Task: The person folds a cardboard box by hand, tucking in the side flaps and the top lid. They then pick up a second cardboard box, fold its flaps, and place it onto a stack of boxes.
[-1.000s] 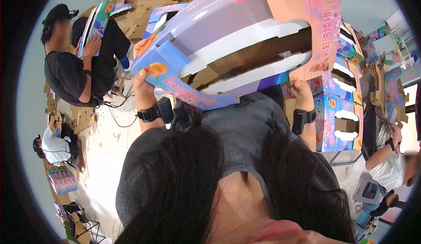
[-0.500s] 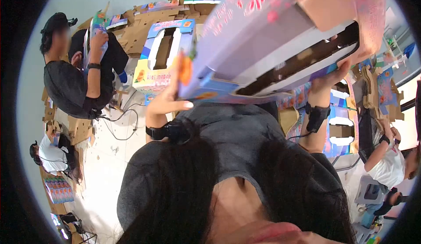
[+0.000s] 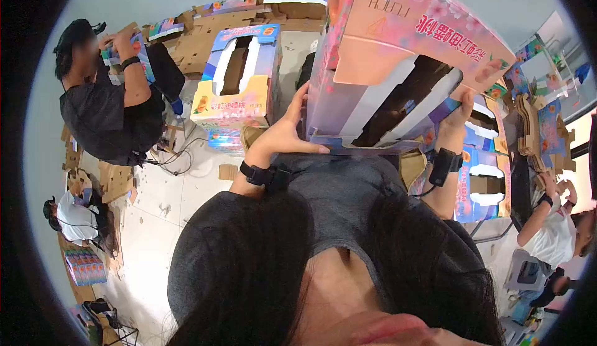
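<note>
Printed carton (image 3: 373,63) is in both hands, upper centre-right of frame, tilted, long slot partly uncovered with white flaps along it, pink-and-peach panel with printed text toward the top. Left hand (image 3: 280,135): grip clamped on the carton's left lower corner, thumb along the lower edge, fingers up the side. Right hand (image 3: 459,112): grip clamped on the carton's right edge, close to the slot end; some fingers hidden. Black wristbands (image 3: 258,173) on both wrists. Second carton (image 3: 239,106), slot on top, stands left of the left hand, apart from it. More cartons (image 3: 465,187) at right of frame, below the right hand. Flattened cardboard (image 3: 186,50) along upper left. Co-worker in black (image 3: 112,112) at far left; another person in white (image 3: 550,240) at right edge.
</note>
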`<state>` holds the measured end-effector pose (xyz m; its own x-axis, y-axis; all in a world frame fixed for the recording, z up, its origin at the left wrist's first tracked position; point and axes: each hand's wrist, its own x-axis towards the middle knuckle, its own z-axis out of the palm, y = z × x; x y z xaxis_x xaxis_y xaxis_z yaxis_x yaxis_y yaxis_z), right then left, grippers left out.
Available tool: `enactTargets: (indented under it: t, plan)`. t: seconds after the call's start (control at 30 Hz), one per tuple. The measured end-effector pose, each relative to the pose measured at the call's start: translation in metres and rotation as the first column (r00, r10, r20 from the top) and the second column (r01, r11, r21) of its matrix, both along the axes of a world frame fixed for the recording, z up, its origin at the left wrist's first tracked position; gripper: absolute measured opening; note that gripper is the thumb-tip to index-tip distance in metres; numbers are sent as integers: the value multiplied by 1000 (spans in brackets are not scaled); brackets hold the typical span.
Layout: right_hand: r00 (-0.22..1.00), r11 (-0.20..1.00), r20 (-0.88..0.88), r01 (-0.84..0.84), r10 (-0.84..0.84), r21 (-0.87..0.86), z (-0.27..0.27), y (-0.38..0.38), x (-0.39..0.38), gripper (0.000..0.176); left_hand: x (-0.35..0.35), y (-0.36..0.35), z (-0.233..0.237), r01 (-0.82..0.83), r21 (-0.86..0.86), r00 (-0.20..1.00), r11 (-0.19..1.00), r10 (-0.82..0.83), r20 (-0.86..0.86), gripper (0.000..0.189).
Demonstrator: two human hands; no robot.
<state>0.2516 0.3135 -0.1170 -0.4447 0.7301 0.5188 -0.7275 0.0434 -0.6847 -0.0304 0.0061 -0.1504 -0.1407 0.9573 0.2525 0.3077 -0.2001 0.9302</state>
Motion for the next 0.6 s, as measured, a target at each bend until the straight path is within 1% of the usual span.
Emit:
enactTargets:
  t: [0.03, 0.13, 0.23, 0.3, 0.33, 0.4, 0.47, 0.53, 0.6]
  plan:
    - [1000, 1000, -4, 31, -31, -4, 1, -2, -2, 78, 1, 2, 1, -1, -22, 998, 1000, 2, 55, 144]
    - [996, 995, 17, 88, -88, -42, 6, -11, -8, 72, -5, 2, 1, -22, -27, 1000, 999, 22, 1, 142]
    - [977, 991, 212, 19, 9, -129, 13, -13, -7, 73, -9, -3, -8, -49, -32, 999, 998, 49, -4, 143]
    - [883, 997, 462, 63, -80, 52, 7, -16, 1, 91, -11, -5, -9, -36, -39, 999, 999, 36, 15, 142]
    - [826, 996, 560, 19, -64, 86, 5, -15, 8, 95, -11, -5, -9, -25, -41, 999, 999, 26, 26, 142]
    - [738, 991, 671, -128, 71, 36, 7, -16, 20, 114, -12, -3, -9, -25, -77, 999, 997, 29, 46, 142]
    - [676, 976, 719, -220, 160, -11, 6, -26, 26, 119, -14, 0, -12, -20, -85, 997, 996, 25, 66, 141]
    - [631, 920, 712, -388, 309, -56, -10, -18, 32, 127, -17, 2, -17, 0, -71, 996, 997, 6, 86, 140]
    - [592, 918, 734, -381, 333, -109, -23, -20, 37, 125, -17, 2, -14, -9, -103, 997, 995, 16, 71, 139]
